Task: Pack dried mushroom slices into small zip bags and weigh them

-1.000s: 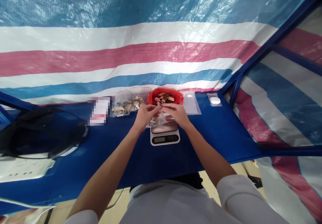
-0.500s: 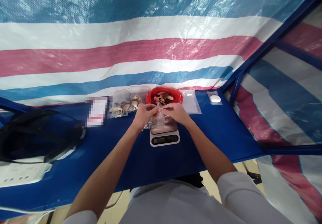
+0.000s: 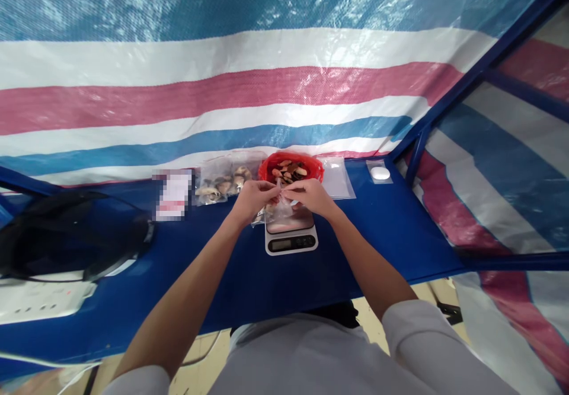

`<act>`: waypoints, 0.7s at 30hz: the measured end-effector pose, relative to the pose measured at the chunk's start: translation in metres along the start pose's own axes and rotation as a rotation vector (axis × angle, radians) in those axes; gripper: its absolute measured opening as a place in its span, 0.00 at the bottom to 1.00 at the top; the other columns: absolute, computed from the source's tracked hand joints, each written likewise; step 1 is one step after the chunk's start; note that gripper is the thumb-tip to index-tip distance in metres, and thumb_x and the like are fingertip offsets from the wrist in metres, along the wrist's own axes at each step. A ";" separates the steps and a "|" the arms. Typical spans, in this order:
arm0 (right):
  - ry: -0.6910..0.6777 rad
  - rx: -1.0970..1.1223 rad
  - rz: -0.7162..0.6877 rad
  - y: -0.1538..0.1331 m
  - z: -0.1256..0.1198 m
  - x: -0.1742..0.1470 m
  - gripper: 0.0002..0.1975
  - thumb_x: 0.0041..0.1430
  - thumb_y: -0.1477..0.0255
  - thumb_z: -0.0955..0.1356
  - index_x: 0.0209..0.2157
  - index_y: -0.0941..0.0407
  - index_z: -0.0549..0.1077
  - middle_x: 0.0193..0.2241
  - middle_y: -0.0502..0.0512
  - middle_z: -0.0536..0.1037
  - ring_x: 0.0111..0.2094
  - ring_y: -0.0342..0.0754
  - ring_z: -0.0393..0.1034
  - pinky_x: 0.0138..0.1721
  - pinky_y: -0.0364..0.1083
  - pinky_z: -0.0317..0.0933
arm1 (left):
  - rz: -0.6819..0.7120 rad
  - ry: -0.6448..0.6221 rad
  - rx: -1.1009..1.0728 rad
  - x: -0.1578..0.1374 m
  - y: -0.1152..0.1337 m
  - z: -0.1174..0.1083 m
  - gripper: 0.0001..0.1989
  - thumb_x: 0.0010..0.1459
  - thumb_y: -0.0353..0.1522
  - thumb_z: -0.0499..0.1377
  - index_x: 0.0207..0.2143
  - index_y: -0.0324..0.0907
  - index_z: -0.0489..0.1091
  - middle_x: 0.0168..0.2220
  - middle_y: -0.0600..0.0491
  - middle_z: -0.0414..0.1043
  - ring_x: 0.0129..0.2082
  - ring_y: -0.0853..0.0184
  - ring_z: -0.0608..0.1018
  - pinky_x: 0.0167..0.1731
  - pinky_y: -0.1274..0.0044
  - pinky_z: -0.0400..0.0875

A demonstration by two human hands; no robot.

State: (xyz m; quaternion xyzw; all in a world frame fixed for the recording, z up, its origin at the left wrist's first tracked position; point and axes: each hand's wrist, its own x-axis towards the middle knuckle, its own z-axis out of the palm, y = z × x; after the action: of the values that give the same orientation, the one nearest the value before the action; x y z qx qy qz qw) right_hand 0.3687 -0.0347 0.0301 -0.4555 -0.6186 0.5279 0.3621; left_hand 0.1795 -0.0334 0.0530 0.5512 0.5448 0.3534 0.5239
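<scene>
Noted far left on bench: black object. Found next: bags of mushroom-like pieces. Observed left hand and right hand pinching top of small clear bag, over left part of scale, before red bag of brown pieces. Seen farther right: clear flat bag, then white oval item.

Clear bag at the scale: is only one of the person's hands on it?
No, the fingertips of both the left hand and the right hand meet at the top of the clear bag.
</scene>
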 end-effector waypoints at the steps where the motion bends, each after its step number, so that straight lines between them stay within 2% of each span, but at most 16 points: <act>1: 0.003 0.004 0.006 -0.001 0.000 -0.001 0.14 0.55 0.62 0.73 0.37 0.58 0.83 0.29 0.53 0.82 0.32 0.49 0.77 0.29 0.44 0.76 | -0.010 -0.002 0.007 0.000 0.002 0.000 0.12 0.49 0.38 0.67 0.26 0.36 0.79 0.22 0.51 0.77 0.23 0.69 0.76 0.30 0.76 0.73; 6: 0.038 0.015 0.033 -0.003 0.003 -0.002 0.13 0.55 0.64 0.73 0.36 0.58 0.83 0.29 0.53 0.82 0.30 0.49 0.78 0.27 0.44 0.76 | -0.053 -0.010 0.017 0.000 0.007 -0.001 0.09 0.48 0.35 0.66 0.24 0.37 0.78 0.21 0.52 0.76 0.22 0.69 0.76 0.29 0.77 0.72; 12: 0.118 -0.005 0.081 0.005 0.002 0.000 0.10 0.57 0.66 0.71 0.34 0.57 0.82 0.28 0.54 0.82 0.26 0.49 0.78 0.24 0.43 0.74 | -0.016 0.011 0.046 0.003 0.002 -0.003 0.10 0.47 0.37 0.65 0.23 0.38 0.77 0.20 0.52 0.76 0.22 0.69 0.75 0.28 0.78 0.71; 16: 0.189 -0.110 0.031 0.011 -0.008 0.003 0.09 0.58 0.67 0.70 0.32 0.56 0.81 0.27 0.54 0.82 0.29 0.49 0.79 0.26 0.43 0.73 | 0.067 0.068 0.222 0.003 0.003 -0.015 0.10 0.48 0.37 0.64 0.20 0.39 0.76 0.18 0.53 0.74 0.19 0.69 0.72 0.24 0.78 0.66; 21: 0.196 -0.265 -0.066 0.008 -0.011 0.004 0.10 0.59 0.67 0.69 0.32 0.55 0.82 0.27 0.53 0.82 0.31 0.49 0.78 0.31 0.44 0.73 | 0.121 0.080 0.451 0.001 0.008 -0.023 0.14 0.51 0.39 0.63 0.19 0.40 0.74 0.18 0.52 0.75 0.20 0.68 0.73 0.23 0.78 0.63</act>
State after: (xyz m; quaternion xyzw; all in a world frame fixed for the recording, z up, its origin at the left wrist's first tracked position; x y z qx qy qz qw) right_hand 0.3788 -0.0269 0.0235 -0.5282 -0.6591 0.3826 0.3745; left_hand 0.1597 -0.0270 0.0653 0.6715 0.5961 0.2751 0.3436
